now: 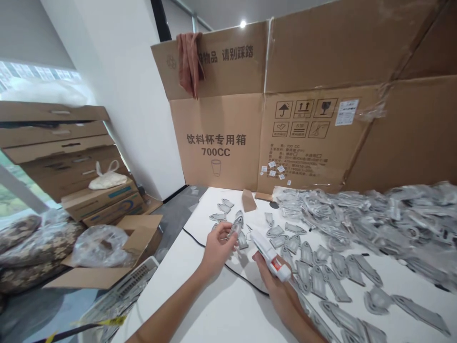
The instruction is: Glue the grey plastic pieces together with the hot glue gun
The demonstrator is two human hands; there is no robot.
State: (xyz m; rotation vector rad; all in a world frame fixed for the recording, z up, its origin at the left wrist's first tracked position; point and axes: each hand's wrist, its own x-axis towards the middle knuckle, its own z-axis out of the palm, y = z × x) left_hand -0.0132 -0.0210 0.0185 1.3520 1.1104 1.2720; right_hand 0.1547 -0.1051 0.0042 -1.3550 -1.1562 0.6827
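Note:
My left hand (218,245) pinches a small grey flat part (237,224) with a pointed end, held up a little above the white table (200,300). In my right hand (276,281) is a white glue gun (269,255) with a red patch on its side, its tip aimed toward the part and a short gap away from it. Thin wire legs show near the tip. Several similar grey parts (224,206) lie just beyond my left hand. Many more grey parts (317,281) are spread to the right of the gun.
Plastic-wrapped parts (321,209) are heaped along the table's right rear. A black cord (246,283) crosses the tabletop. Behind stands a cardboard wall (221,119) with a brown cloth (190,64) over it. On the left are an open carton (143,238) and a plastic crate (117,295).

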